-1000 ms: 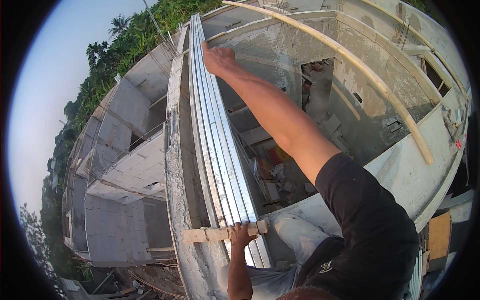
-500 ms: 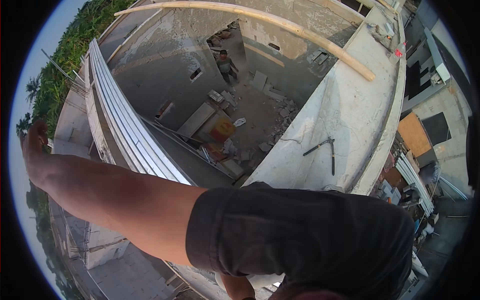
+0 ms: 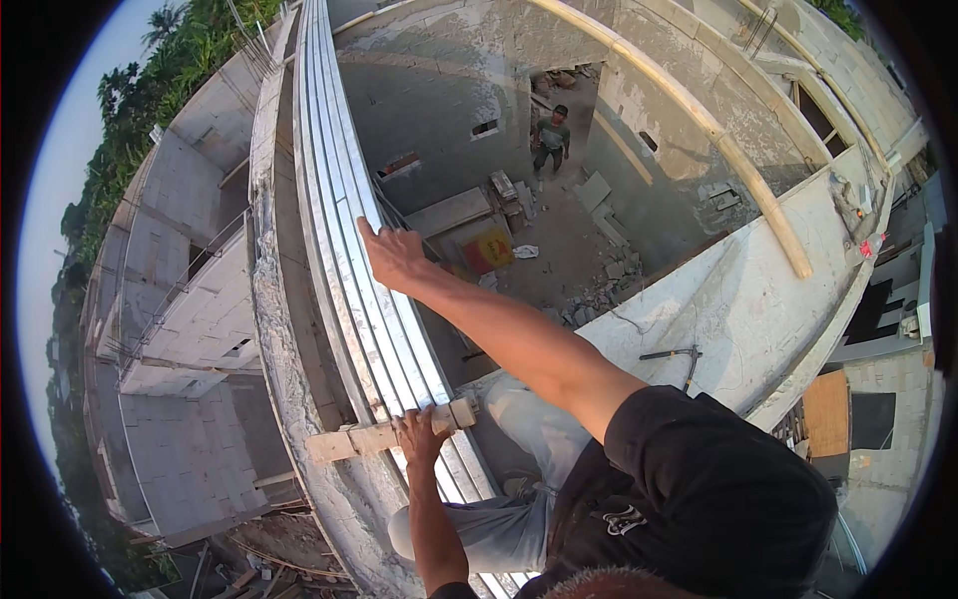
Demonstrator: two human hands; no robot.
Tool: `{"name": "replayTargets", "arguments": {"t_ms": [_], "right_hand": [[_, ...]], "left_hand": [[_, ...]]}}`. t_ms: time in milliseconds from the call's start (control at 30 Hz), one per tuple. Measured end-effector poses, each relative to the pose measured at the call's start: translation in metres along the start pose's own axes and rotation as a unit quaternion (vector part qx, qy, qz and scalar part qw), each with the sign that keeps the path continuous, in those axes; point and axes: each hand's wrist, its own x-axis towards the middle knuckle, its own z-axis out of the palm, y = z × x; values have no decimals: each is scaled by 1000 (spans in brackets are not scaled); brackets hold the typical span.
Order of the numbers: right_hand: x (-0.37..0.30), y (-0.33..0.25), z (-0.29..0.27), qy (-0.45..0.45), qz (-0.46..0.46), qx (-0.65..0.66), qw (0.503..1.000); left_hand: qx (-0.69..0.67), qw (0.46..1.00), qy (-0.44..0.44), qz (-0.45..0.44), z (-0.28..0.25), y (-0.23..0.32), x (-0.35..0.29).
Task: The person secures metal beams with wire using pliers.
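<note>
My right hand (image 3: pixel 396 257) is at the inner edge of a bundle of long silvery metal channels (image 3: pixel 349 200). One finger is stretched along the top, while the others curl at the edge and are partly hidden. Lower down, my left hand (image 3: pixel 420 435) is closed over a short wooden batten (image 3: pixel 344 443), which lies across the channels. Its fingertips reach past the wood onto the metal. The bundle runs along the top of a rough concrete wall, and my bent legs in grey trousers (image 3: pixel 509 544) are beside it.
Inside the walls, a person (image 3: pixel 552 138) stands far below among rubble (image 3: pixel 609 275). Black-handled pincers (image 3: pixel 689 361) lie on the concrete ledge (image 3: pixel 738 309) to the right. A long bamboo pole (image 3: pixel 723 145) spans the opening. The outer wall edge (image 3: pixel 269 299) drops away on the left.
My view has turned, so the scene sits further right. The raised arm has come from far left onto the channels. My left hand and the batten now show.
</note>
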Motion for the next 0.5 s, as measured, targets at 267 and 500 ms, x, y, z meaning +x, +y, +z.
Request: {"name": "replayTargets", "arguments": {"t_ms": [267,500], "right_hand": [[-343,196,170,-396,316,132,852],[-341,137,125,-375,256,68,888]], "left_hand": [[24,997,-67,-21,-28,42,9],[15,994,-96,-45,-19,33,10]]}}
